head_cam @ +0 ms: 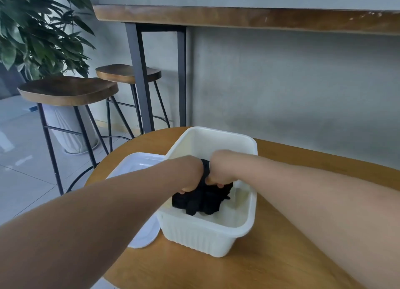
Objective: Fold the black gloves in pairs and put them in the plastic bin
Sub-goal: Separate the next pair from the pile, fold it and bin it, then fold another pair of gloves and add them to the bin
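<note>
A white ribbed plastic bin stands on a round wooden table. A heap of black gloves lies inside it, toward the near left. Both of my hands reach down into the bin. My left hand grips the gloves from the left with curled fingers. My right hand grips the same heap from the right, knuckles up. The two hands almost touch. The fingertips are buried in the black fabric.
A white lid lies flat on the table left of the bin, partly under my left forearm. Two wooden bar stools and a potted plant stand at the left. A high wooden counter runs along the grey wall behind.
</note>
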A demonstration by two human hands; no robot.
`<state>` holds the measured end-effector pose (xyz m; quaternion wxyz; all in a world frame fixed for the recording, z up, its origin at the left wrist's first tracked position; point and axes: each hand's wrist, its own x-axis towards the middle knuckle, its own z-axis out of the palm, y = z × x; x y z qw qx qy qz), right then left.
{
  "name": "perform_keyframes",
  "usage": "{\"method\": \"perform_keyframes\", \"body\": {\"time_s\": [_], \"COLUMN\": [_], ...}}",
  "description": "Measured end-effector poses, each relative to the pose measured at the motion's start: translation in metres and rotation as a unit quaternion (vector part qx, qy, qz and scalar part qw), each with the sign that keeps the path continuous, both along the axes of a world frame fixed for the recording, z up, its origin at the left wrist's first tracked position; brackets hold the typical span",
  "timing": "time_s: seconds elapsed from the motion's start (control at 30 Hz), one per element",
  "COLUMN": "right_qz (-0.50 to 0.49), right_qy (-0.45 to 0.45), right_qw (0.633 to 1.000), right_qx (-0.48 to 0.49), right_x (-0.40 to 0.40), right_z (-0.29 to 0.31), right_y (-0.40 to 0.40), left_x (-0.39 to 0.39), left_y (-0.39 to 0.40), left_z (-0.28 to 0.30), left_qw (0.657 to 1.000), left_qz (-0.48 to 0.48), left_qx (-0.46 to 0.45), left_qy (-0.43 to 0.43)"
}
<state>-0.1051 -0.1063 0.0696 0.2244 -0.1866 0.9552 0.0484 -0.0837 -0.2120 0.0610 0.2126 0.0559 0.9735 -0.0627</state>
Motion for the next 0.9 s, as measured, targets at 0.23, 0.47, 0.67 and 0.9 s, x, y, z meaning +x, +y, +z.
{"method": "perform_keyframes", "body": {"time_s": [0.23,0.47,0.67,0.9], "right_qz": [-0.070,-0.151,-0.239,-0.354], "right_qy": [0.137,0.237,0.297,0.224], "right_qw": [0.972,0.908,0.834,0.802], "right_qx": [-0.178,-0.311,-0.399,-0.425], "right_x": [0.021,0.052,0.069,0.066], "right_z": [0.041,0.058,0.037,-0.018], "right_y": [0.047,0.135,0.227,0.311], "left_x": [0.012,0.031,0.036,0.008], "left_y": [0.008,0.087,0.185,0.251], "left_z": [0.032,0.066,0.043,-0.034], "left_qw": [0.987,0.922,0.882,0.888], "left_qz": [0.010,0.018,-0.004,0.059], "left_qx": [0.045,0.262,0.401,0.440], "left_qy": [0.151,0.285,0.249,0.121]}}
